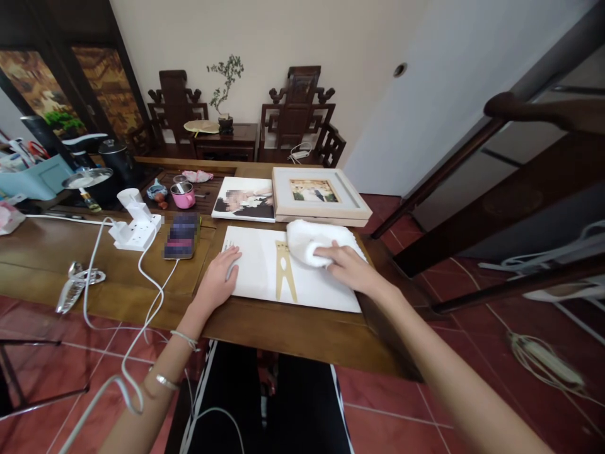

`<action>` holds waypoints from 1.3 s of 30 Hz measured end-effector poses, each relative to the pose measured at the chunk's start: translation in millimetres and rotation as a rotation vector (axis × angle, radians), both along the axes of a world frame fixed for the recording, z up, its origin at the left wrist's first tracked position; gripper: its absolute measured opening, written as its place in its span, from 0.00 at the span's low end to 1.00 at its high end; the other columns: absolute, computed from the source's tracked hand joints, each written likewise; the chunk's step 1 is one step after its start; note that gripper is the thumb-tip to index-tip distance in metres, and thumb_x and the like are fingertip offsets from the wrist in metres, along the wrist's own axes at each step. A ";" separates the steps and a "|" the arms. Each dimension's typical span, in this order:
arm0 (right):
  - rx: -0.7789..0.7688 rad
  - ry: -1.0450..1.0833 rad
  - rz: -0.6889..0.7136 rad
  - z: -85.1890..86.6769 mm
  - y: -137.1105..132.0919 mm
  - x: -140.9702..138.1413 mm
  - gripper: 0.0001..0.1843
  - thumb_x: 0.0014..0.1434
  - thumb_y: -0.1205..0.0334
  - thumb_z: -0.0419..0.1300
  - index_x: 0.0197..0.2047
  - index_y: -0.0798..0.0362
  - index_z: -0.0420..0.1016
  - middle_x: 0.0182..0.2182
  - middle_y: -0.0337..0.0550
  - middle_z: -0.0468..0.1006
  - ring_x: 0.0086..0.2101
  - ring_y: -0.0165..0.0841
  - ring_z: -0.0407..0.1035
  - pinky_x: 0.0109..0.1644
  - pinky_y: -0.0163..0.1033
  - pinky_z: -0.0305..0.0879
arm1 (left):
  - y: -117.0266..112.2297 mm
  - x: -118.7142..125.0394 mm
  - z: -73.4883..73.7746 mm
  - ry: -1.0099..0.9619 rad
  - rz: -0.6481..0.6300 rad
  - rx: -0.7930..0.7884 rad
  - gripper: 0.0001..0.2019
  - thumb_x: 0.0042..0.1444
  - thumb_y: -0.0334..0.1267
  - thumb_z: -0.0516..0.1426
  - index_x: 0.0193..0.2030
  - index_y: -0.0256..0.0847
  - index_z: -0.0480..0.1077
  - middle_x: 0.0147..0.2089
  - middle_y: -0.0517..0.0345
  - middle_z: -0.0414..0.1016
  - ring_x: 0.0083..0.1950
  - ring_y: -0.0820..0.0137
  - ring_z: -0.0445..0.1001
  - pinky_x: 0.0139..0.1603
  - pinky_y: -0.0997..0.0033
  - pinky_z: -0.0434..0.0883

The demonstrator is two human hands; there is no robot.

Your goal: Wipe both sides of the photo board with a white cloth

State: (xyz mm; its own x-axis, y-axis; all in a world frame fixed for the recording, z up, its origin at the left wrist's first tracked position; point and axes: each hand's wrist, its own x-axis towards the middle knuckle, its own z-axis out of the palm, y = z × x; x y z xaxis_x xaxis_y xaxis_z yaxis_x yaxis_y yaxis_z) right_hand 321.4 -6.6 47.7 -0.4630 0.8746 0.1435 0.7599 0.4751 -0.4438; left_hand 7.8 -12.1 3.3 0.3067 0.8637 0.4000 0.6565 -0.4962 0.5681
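A white rectangular panel (pixel 255 268) lies flat on the wooden table in front of me, with a tan A-shaped stand piece (pixel 278 277) on its face. It looks like the back of a picture frame. My left hand (pixel 221 271) rests on the panel's left edge, fingers laid out flat and holding nothing. My right hand (pixel 347 265) grips a bunched white cloth (pixel 302 236), pressed on the panel's upper right part. The cloth hides that corner. Just behind lie a photo panel (pixel 243 199) and a light wooden picture frame (pixel 278 205) with a photo inside.
To the left are a phone (pixel 182 236) on a cable, a white power strip (pixel 142 232), a pink cup (pixel 183 195) and a clear hair clip (pixel 75 287). White cables hang over the table's front edge. A dark wooden chair (pixel 510 183) stands close on the right.
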 end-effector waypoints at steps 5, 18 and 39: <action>-0.091 -0.010 0.067 18.4 -85.2 -0.9 0.24 0.41 0.75 0.45 0.37 0.49 0.74 0.48 0.38 0.78 0.58 0.42 0.63 0.67 0.57 0.47 | -0.7 0.5 0.4 -0.004 -0.001 -0.001 0.17 0.60 0.33 0.49 0.53 0.37 0.70 0.60 0.45 0.69 0.64 0.60 0.64 0.67 0.49 0.59; -0.118 -0.026 -0.059 12.9 -19.3 20.4 0.21 0.42 0.68 0.46 0.36 0.50 0.76 0.31 0.39 0.78 0.38 0.41 0.72 0.56 0.52 0.64 | -0.6 -0.3 -0.8 -0.001 0.002 0.010 0.16 0.60 0.32 0.49 0.53 0.37 0.70 0.60 0.45 0.69 0.64 0.61 0.65 0.66 0.50 0.60; -0.208 -0.044 0.077 29.1 -99.9 11.6 0.28 0.42 0.75 0.47 0.42 0.43 0.76 0.47 0.33 0.79 0.54 0.40 0.68 0.64 0.52 0.57 | -0.9 0.5 1.7 0.010 0.004 0.001 0.16 0.60 0.32 0.49 0.53 0.36 0.70 0.60 0.44 0.69 0.64 0.60 0.65 0.66 0.49 0.60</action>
